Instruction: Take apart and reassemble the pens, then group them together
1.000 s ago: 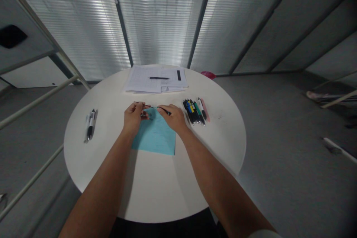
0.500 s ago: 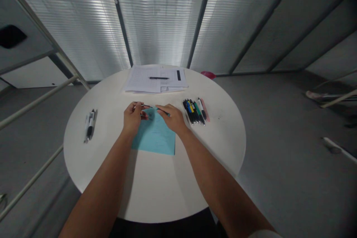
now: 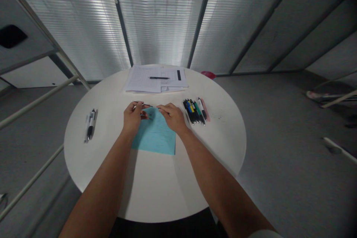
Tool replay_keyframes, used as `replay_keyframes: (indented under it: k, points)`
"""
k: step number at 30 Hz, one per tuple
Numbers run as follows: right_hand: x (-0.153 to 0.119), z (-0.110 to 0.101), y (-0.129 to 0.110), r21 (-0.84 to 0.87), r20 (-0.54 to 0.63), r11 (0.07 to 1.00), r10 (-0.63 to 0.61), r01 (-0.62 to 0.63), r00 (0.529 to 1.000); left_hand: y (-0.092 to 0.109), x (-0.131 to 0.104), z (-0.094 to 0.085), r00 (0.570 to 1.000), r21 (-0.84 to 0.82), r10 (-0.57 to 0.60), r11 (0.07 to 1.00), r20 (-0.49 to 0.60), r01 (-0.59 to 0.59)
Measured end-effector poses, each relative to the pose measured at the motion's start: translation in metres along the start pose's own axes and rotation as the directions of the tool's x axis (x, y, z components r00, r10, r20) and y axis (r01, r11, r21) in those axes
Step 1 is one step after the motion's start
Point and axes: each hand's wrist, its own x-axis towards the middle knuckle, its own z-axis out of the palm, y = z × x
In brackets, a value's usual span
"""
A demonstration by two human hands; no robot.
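Over the blue sheet (image 3: 156, 134) at the desk's (image 3: 156, 193) middle, a thin pen part (image 3: 143, 104) is pinched by the left hand (image 3: 133, 116); the right hand's (image 3: 173, 117) grip is closed on a dark pen piece (image 3: 164, 111). Misaligned, either could be dropped and rolled away.

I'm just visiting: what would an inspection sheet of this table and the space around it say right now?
Surface: round white table, with a blue sheet lying flat near the middle.
Job's things: a thin dark pen part pinched in the left hand; the right hand grips another dark piece, mostly hidden. Both hands rest over the blue sheet's far edge.
Clutter: row of coloured pens at the right; two pens at the left; stack of papers with a black pen on top.
Grippers: none, bare hands only.
Cables: nothing seen.
Surroundings: window blinds, grey floor, pale railing at the left.
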Motion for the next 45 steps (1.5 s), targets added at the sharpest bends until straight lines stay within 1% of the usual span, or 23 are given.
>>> replay_keyframes:
  k: [4,9,14,17,20,22,26,30,32,36,38,40,41,42,43,44,45]
  points:
    - [0.000,0.000,0.000,-0.017,0.008,1.000,0.015,-0.015,1.000,0.001,-0.001,0.000,1.000,-0.007,-0.004,1.000,-0.002,0.004]
    - [0.000,0.001,0.002,0.000,-0.022,1.000,0.013,-0.013,1.000,0.000,-0.001,0.000,1.000,0.040,0.012,0.999,0.010,-0.012]
    - [0.000,0.002,0.001,-0.003,0.014,1.000,0.012,-0.012,1.000,-0.001,-0.001,0.001,0.999,0.036,0.005,0.999,0.050,-0.007]
    - [0.000,0.003,0.001,0.008,0.021,1.000,0.009,-0.010,1.000,0.000,-0.005,0.003,0.989,0.106,0.020,0.994,0.144,-0.036]
    - [0.001,0.004,0.002,0.030,0.015,0.999,0.013,-0.014,1.000,0.000,-0.008,0.005,0.963,0.221,0.037,0.970,0.267,-0.099]
    - [0.001,0.005,0.002,0.053,-0.001,0.999,0.006,-0.006,1.000,0.000,-0.009,0.006,0.954,0.271,0.048,0.953,0.297,-0.132]
    - [0.001,0.004,0.001,0.105,-0.057,0.994,-0.009,0.015,0.998,0.000,-0.008,0.005,0.961,0.294,0.054,0.946,0.273,-0.137]
    - [0.001,0.004,0.000,0.120,-0.072,0.993,-0.011,0.020,0.997,0.000,-0.007,0.004,0.980,0.215,0.081,0.969,0.182,-0.120]
    - [0.001,0.005,0.001,0.123,-0.076,0.992,-0.022,0.031,0.997,0.000,-0.007,0.004,0.983,0.187,0.087,0.975,0.159,-0.117]
    - [0.001,0.006,0.002,0.105,-0.105,0.994,-0.010,0.021,0.994,-0.001,-0.007,0.002,0.982,0.146,0.068,0.985,0.178,-0.095]
    - [0.002,0.005,0.002,0.091,-0.147,0.996,0.016,-0.003,0.989,-0.001,-0.007,0.000,0.979,0.152,0.091,0.981,0.182,-0.119]
    - [0.002,0.004,0.001,0.078,-0.186,0.997,0.042,-0.028,0.982,-0.001,-0.005,-0.004,0.975,0.245,0.186,0.946,0.124,-0.212]
    - [0.002,0.004,0.001,0.072,-0.196,0.997,0.049,-0.036,0.979,-0.002,-0.005,-0.006,0.962,0.333,0.261,0.903,0.079,-0.272]
    - [0.003,0.003,0.001,0.064,-0.199,0.997,0.054,-0.042,0.978,-0.003,-0.004,-0.008,0.940,0.450,0.340,0.834,0.035,-0.319]
    - [0.003,0.003,0.000,0.055,-0.198,0.997,0.055,-0.045,0.979,-0.003,-0.004,-0.009,0.917,0.565,0.398,0.750,0.031,-0.344]
    - [0.003,0.003,0.000,0.043,-0.193,0.998,0.056,-0.049,0.980,-0.004,-0.004,-0.010,0.898,0.668,0.434,0.650,0.065,-0.362]
    - [0.003,0.003,0.000,0.029,-0.183,0.998,0.057,-0.053,0.981,-0.006,-0.005,-0.009,0.894,0.754,0.427,0.540,0.136,-0.373]
